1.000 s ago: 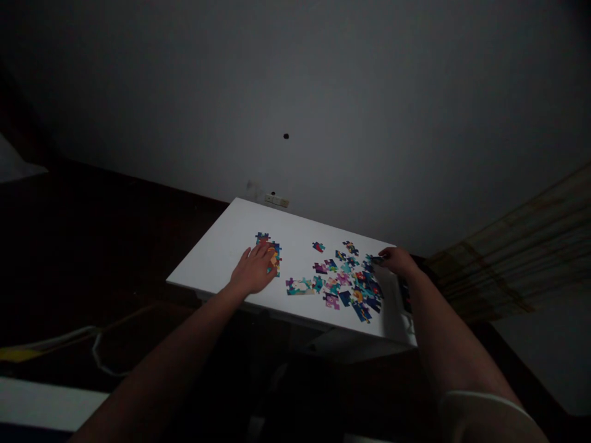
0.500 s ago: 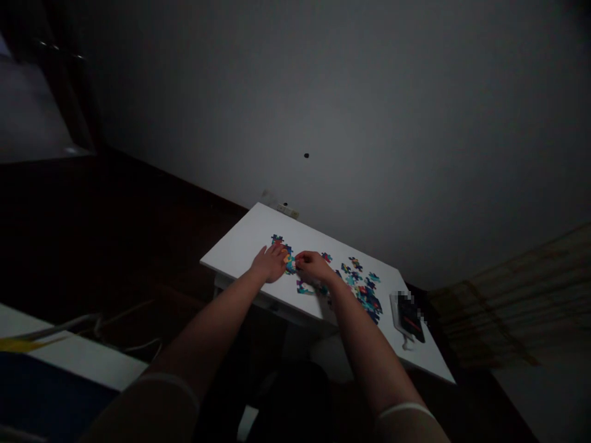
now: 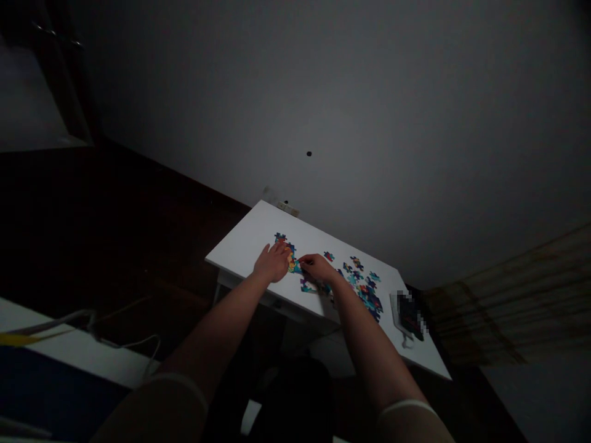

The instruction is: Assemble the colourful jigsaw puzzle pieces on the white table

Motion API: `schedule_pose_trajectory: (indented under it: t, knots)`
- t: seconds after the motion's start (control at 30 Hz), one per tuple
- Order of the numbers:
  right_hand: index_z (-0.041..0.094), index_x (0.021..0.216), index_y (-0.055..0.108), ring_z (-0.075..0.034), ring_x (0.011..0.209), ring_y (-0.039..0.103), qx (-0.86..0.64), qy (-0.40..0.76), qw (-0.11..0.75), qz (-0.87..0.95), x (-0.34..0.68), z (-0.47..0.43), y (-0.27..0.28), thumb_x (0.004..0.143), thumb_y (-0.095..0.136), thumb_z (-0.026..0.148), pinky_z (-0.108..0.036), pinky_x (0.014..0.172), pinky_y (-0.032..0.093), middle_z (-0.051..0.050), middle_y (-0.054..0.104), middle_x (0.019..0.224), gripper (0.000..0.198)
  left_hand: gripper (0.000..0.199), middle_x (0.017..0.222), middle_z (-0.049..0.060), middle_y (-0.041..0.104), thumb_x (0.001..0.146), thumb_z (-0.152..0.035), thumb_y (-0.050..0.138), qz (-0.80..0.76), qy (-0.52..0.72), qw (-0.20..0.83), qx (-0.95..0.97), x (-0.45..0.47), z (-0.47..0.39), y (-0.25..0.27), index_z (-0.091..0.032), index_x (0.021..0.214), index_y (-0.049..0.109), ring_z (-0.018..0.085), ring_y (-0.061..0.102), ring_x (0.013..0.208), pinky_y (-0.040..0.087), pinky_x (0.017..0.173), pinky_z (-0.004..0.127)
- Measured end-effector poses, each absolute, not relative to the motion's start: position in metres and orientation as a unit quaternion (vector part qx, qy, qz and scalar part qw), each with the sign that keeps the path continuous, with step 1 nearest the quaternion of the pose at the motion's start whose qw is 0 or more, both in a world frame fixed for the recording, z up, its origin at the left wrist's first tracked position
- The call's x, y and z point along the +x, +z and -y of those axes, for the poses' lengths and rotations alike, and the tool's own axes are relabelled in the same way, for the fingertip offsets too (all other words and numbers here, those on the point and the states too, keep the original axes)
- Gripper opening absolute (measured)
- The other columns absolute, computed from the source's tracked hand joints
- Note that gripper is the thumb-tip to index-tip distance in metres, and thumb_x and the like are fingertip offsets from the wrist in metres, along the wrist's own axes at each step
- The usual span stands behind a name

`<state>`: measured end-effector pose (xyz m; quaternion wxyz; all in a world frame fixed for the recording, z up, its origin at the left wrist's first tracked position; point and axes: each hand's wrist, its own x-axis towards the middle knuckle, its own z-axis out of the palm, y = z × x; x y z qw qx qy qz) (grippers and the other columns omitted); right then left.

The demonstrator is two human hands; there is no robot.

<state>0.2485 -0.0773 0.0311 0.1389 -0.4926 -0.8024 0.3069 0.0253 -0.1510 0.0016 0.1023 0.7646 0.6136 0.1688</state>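
Note:
My left hand (image 3: 272, 262) lies flat with its fingers out over a joined patch of jigsaw puzzle (image 3: 292, 251), covering part of it. At the right edge of that patch, my right hand (image 3: 316, 268) pinches a puzzle piece (image 3: 301, 264), mostly hidden by the fingers. Below the right hand, more puzzle pieces (image 3: 308, 285) lie on the white table, partly under its shadow. Several loose pieces (image 3: 356, 263) and a denser pile (image 3: 370, 299) spread out to the right of my right forearm.
The white table (image 3: 240, 240) stands close to a grey wall. Toward its right end rests a dark-screened device (image 3: 410, 315), partly pixelated. A power strip (image 3: 288, 209) sits behind the far edge. At lower left is another white surface (image 3: 111, 363) with cables.
The view has shifted slightly. My right hand stays pinched at the patch's right edge, its fingers a little lower against it. The left hand keeps lying on the patch.

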Motion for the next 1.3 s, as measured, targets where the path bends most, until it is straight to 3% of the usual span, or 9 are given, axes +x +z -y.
schedule_pose_trajectory:
  t: [0.13, 0.3, 0.53, 0.63, 0.77, 0.93, 1.03, 1.13, 1.3]
  knots:
    - [0.022, 0.091, 0.089, -0.02, 0.069, 0.069, -0.483, 0.288, 0.128, 0.817, 0.251, 0.075, 0.033, 0.085, 0.081, 0.033, -0.031, 0.071, 0.057, -0.004, 0.082, 0.078, 0.015, 0.064, 0.191, 0.012, 0.038, 0.114, -0.033, 0.035, -0.61, 0.181, 0.105, 0.764, 0.026, 0.153, 0.004, -0.024, 0.175, 0.052, 0.034, 0.025, 0.18, 0.023, 0.143, 0.064]
    - [0.023, 0.102, 0.091, -0.022, 0.073, 0.074, -0.493, 0.257, 0.121, 0.823, 0.252, 0.077, 0.027, 0.09, 0.082, 0.032, -0.034, 0.075, 0.06, -0.005, 0.084, 0.083, 0.018, 0.064, 0.191, 0.013, 0.038, 0.115, -0.035, 0.034, -0.615, 0.178, 0.096, 0.762, 0.026, 0.152, 0.002, -0.022, 0.174, 0.053, 0.034, 0.028, 0.179, 0.024, 0.143, 0.064]
    - [0.024, 0.109, 0.092, -0.029, 0.114, 0.078, -0.513, 0.136, 0.13, 0.838, 0.24, 0.09, 0.027, 0.087, 0.094, 0.027, -0.043, 0.109, 0.061, -0.015, 0.081, 0.128, 0.022, 0.064, 0.19, 0.014, 0.039, 0.117, -0.049, 0.034, -0.611, 0.189, 0.096, 0.763, 0.024, 0.151, -0.002, -0.026, 0.174, 0.054, 0.036, 0.03, 0.178, 0.022, 0.142, 0.066]
    - [0.024, 0.114, 0.091, -0.03, 0.12, 0.075, -0.53, 0.126, 0.133, 0.828, 0.24, 0.098, 0.033, 0.094, 0.09, 0.032, -0.044, 0.112, 0.058, -0.016, 0.076, 0.14, 0.021, 0.065, 0.19, 0.014, 0.038, 0.118, -0.053, 0.034, -0.61, 0.184, 0.097, 0.765, 0.023, 0.149, -0.002, -0.027, 0.174, 0.053, 0.036, 0.03, 0.178, 0.022, 0.142, 0.067]
    - [0.023, 0.118, 0.087, -0.03, 0.123, 0.073, -0.573, 0.115, 0.251, 0.772, 0.273, 0.102, 0.048, 0.11, 0.065, 0.038, -0.042, 0.115, 0.055, -0.016, 0.08, 0.132, 0.028, 0.066, 0.191, 0.014, 0.038, 0.118, -0.055, 0.032, -0.607, 0.179, 0.096, 0.769, 0.021, 0.148, 0.0, -0.025, 0.173, 0.054, 0.035, 0.028, 0.179, 0.022, 0.142, 0.066]
    - [0.02, 0.122, 0.082, -0.032, 0.122, 0.074, -0.639, 0.108, 0.376, 0.663, 0.363, 0.115, 0.064, 0.107, 0.051, 0.047, -0.042, 0.111, 0.055, -0.017, 0.083, 0.13, 0.044, 0.067, 0.19, 0.016, 0.038, 0.118, -0.055, 0.032, -0.608, 0.174, 0.089, 0.769, 0.021, 0.149, 0.005, -0.022, 0.171, 0.056, 0.036, 0.029, 0.179, 0.024, 0.142, 0.066]
    - [0.022, 0.105, 0.078, -0.032, 0.105, 0.074, -0.681, 0.079, 0.391, 0.614, 0.412, 0.138, 0.056, 0.105, 0.047, 0.054, -0.039, 0.094, 0.057, -0.014, 0.084, 0.109, 0.045, 0.067, 0.189, 0.017, 0.041, 0.118, -0.055, 0.032, -0.607, 0.175, 0.081, 0.771, 0.02, 0.15, 0.007, -0.021, 0.17, 0.057, 0.036, 0.031, 0.178, 0.026, 0.141, 0.067]
    - [0.027, 0.079, 0.065, -0.029, 0.085, 0.069, -0.706, 0.041, 0.382, 0.595, 0.443, 0.166, 0.036, 0.104, 0.043, 0.057, -0.035, 0.077, 0.052, -0.009, 0.075, 0.081, 0.045, 0.064, 0.187, 0.016, 0.044, 0.118, -0.053, 0.034, -0.606, 0.174, 0.065, 0.774, 0.019, 0.151, 0.007, -0.022, 0.168, 0.059, 0.035, 0.033, 0.177, 0.03, 0.14, 0.067]
    - [0.029, 0.061, 0.051, -0.025, 0.07, 0.061, -0.731, 0.036, 0.324, 0.6, 0.462, 0.194, 0.004, 0.096, 0.052, 0.051, -0.032, 0.065, 0.041, -0.005, 0.065, 0.065, 0.042, 0.056, 0.179, 0.015, 0.056, 0.115, -0.042, 0.038, -0.594, 0.21, 0.029, 0.776, 0.017, 0.156, 0.01, -0.021, 0.156, 0.07, 0.032, 0.047, 0.169, 0.039, 0.137, 0.056]
